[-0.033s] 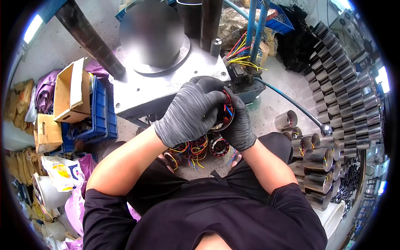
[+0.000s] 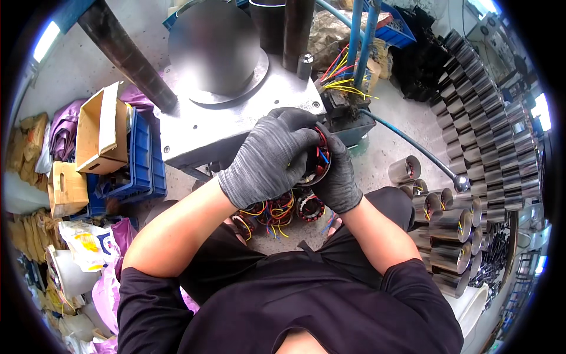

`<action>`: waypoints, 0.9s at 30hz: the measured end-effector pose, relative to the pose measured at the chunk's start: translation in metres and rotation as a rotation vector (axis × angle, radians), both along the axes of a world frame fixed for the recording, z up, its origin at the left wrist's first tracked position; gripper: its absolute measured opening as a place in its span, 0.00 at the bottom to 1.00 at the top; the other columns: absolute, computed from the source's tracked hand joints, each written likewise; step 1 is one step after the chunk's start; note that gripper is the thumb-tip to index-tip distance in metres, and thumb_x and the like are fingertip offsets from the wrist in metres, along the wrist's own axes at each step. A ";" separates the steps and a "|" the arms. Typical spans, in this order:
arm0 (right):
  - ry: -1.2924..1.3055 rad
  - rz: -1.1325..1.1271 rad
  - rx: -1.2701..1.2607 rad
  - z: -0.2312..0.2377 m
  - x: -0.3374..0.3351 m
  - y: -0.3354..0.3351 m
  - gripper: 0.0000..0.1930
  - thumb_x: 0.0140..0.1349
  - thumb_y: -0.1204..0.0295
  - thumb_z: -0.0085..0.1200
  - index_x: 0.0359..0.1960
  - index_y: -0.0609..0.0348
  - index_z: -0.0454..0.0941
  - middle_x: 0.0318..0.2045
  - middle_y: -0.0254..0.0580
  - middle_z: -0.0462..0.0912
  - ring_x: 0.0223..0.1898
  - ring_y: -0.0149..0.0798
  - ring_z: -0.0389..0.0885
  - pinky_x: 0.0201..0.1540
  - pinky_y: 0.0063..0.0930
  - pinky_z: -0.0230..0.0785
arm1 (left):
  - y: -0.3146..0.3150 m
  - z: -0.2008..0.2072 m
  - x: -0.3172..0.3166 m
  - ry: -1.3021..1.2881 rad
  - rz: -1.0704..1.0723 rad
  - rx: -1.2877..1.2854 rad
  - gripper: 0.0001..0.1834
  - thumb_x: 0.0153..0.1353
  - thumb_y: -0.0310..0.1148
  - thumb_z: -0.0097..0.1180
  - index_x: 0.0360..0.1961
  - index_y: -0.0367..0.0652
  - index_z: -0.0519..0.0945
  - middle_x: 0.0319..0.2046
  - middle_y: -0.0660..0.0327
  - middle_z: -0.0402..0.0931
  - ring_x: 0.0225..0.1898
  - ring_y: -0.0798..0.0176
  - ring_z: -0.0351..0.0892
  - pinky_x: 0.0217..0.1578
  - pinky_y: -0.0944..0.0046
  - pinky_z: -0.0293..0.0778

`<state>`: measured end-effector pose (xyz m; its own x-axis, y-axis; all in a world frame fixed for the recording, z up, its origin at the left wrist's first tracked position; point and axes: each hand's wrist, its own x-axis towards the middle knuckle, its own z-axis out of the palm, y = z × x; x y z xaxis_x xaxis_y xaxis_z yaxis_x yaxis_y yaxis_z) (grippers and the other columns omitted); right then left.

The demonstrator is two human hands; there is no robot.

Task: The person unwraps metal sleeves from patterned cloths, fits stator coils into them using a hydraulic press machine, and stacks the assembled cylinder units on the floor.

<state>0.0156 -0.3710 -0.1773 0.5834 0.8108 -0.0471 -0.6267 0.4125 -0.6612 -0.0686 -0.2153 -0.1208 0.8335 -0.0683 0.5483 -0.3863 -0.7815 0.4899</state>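
Both my hands wear dark grey gloves and meet in front of my chest. My left hand wraps over the top of a round motor stator with copper windings and red, blue and black wires. My right hand cups the same stator from below and from the right. Most of the stator is hidden by my fingers. Just beneath my hands, several more wound stators with yellow, red and blue leads lie on the floor between my knees.
A grey metal machine plate with a round disc and upright posts stands just beyond my hands. Shiny metal cylinders crowd the right side. Blue crates and cardboard boxes stand at the left. A blue hose crosses the floor.
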 end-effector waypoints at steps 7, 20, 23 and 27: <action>0.121 0.032 -0.020 -0.010 0.003 -0.002 0.30 0.70 0.48 0.53 0.65 0.54 0.71 0.55 0.41 0.81 0.57 0.41 0.81 0.61 0.42 0.76 | 0.003 0.001 0.003 -0.002 -0.118 0.077 0.19 0.47 0.19 0.59 0.43 0.41 0.82 0.52 0.47 0.77 0.54 0.40 0.76 0.57 0.46 0.73; 0.179 0.113 0.003 -0.012 0.003 0.002 0.36 0.69 0.41 0.48 0.67 0.57 0.70 0.60 0.48 0.79 0.61 0.45 0.80 0.65 0.46 0.74 | 0.008 -0.012 -0.002 0.054 0.023 -0.299 0.14 0.56 0.16 0.61 0.42 0.40 0.76 0.53 0.51 0.77 0.54 0.56 0.78 0.55 0.60 0.76; 0.265 0.149 -0.016 -0.007 0.003 0.001 0.38 0.69 0.38 0.44 0.69 0.54 0.69 0.63 0.50 0.76 0.64 0.49 0.76 0.68 0.53 0.69 | 0.012 -0.011 0.000 -0.066 0.097 -0.418 0.11 0.57 0.23 0.64 0.41 0.37 0.80 0.47 0.53 0.80 0.48 0.55 0.80 0.49 0.58 0.78; 0.453 0.229 0.042 -0.009 0.009 -0.002 0.40 0.68 0.35 0.41 0.71 0.51 0.68 0.66 0.51 0.74 0.66 0.54 0.73 0.69 0.62 0.63 | 0.025 -0.006 -0.007 -0.132 -0.026 -0.796 0.28 0.61 0.38 0.68 0.60 0.39 0.76 0.58 0.48 0.77 0.59 0.54 0.77 0.63 0.55 0.69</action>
